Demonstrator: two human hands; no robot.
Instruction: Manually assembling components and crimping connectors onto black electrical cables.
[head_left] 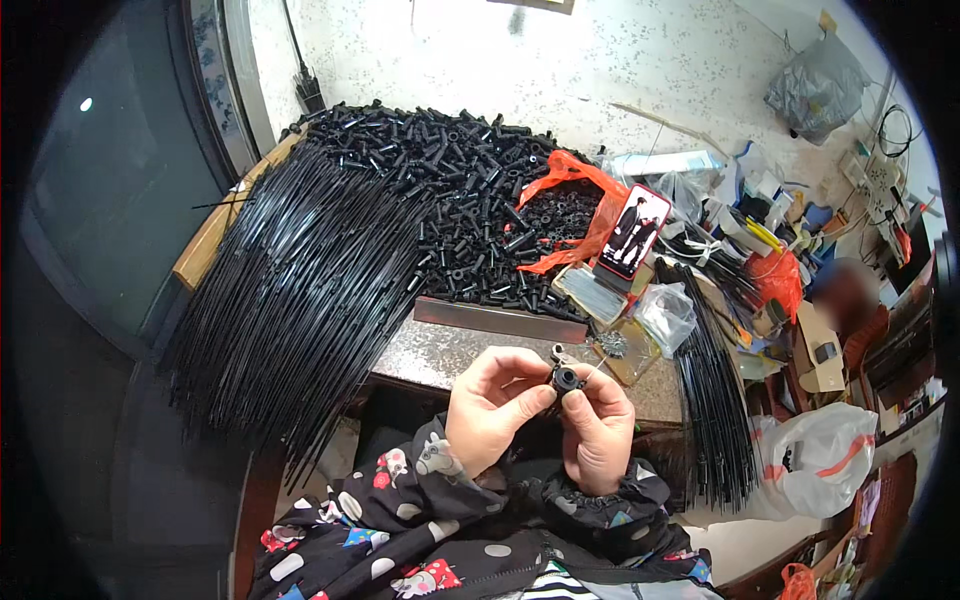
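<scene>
Small black fitting (567,379) was pinched between fingertips of left hand (492,405) & right hand (598,432), near table edge (440,355). Risk judged: part dropped into lap if grip slipped.

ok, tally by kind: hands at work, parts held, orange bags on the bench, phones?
Hands: 2, left hand and right hand
Small black round part held between them: 1
Orange plastic bags: 2, one by the pile of black tubular parts, one further right
Phone propped upright: 1
Total: 6
</scene>
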